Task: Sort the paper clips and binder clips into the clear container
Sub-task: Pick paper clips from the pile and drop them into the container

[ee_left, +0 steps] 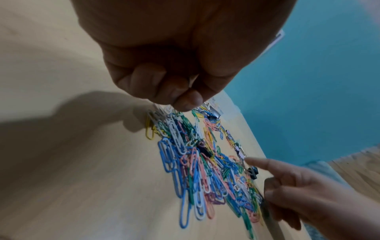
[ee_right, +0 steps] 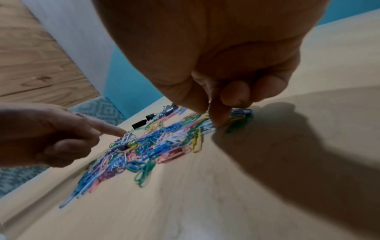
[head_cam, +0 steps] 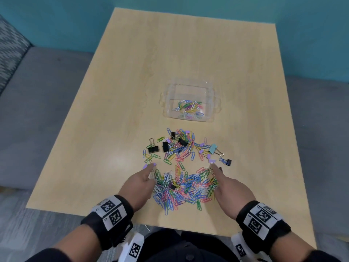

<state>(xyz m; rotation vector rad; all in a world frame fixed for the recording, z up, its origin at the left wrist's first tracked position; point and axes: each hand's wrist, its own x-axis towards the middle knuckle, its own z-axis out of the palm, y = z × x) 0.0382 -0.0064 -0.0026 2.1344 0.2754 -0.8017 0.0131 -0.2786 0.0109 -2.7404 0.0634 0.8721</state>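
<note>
A clear container (head_cam: 168, 95) sits mid-table with a few coloured paper clips (head_cam: 188, 107) inside. In front of it lies a wide pile of paper clips (head_cam: 185, 186) mixed with binder clips, such as a black one (head_cam: 153, 149) and a light blue one (head_cam: 213, 148). My left hand (head_cam: 151, 173) is at the pile's left edge, index finger out and the others curled, pinching white clips (ee_left: 164, 112). My right hand (head_cam: 214, 176) mirrors it at the right edge. Its thumb and fingers (ee_right: 213, 116) close on clips there.
The wooden table (head_cam: 170, 53) stands against a teal wall (head_cam: 264, 8). A grey bench seat (head_cam: 37, 91) runs along the left. The table's near edge lies just behind my wrists. Small purple binder clips (head_cam: 212, 160) lie scattered at the right of the pile.
</note>
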